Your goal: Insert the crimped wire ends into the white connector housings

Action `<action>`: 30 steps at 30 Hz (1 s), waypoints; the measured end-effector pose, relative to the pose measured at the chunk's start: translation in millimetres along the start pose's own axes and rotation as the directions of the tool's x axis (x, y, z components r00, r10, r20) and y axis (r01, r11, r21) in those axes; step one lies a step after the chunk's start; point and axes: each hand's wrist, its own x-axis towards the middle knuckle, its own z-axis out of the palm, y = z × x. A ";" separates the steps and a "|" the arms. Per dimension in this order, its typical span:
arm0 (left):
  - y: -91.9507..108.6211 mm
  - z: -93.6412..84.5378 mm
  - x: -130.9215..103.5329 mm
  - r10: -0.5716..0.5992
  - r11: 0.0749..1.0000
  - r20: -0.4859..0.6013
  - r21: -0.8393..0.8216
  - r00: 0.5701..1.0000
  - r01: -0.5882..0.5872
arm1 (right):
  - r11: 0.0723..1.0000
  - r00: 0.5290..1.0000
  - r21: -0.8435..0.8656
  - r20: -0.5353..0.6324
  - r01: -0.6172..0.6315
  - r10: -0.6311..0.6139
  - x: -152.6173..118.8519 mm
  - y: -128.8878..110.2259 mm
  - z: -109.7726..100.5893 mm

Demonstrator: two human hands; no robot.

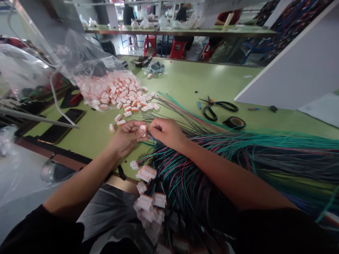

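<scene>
My left hand pinches a small white and orange connector between thumb and fingers over the green table. Right beside it, my right hand is closed on the end of a thin wire at the connector's side. Long green, pink and dark wires run under my right forearm toward the right. Wired white connectors hang in a cluster at the front table edge. A heap of loose connectors spills from a clear plastic bag beyond my left hand.
Black-handled scissors and a roll of black tape lie right of the hands. A dark phone rests at the left, near a white cable. A white panel slants at the right. People sit at a table behind.
</scene>
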 end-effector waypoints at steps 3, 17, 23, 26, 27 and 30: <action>3.2 0.0 1.3 0.004 0.998 -0.004 0.056 1.000 -0.003 | 1.000 1.000 0.022 -0.002 0.000 0.000 0.7 1.0 0.5; 3.4 1.7 4.5 -0.004 0.984 -0.059 0.179 0.998 0.014 | 0.981 0.996 -0.190 -0.091 -0.029 0.012 1.0 0.6 3.9; 2.6 3.6 3.5 -0.080 0.993 -0.048 0.081 0.996 0.084 | 0.961 0.995 -0.277 -0.091 0.016 -0.042 0.0 -0.1 3.3; 4.7 5.4 4.6 -0.128 0.992 -0.066 0.000 0.990 0.128 | 0.969 0.998 -0.247 -0.066 0.002 -0.019 1.8 -1.1 -1.7; 5.5 6.2 4.9 -0.140 0.990 -0.074 -0.022 0.987 0.138 | 0.972 0.998 -0.235 -0.058 -0.006 -0.008 2.5 -1.3 -3.3; 6.8 8.2 5.3 -0.158 0.987 -0.103 -0.058 0.982 0.153 | 0.975 0.999 -0.221 -0.044 -0.020 0.010 3.4 -1.6 -5.7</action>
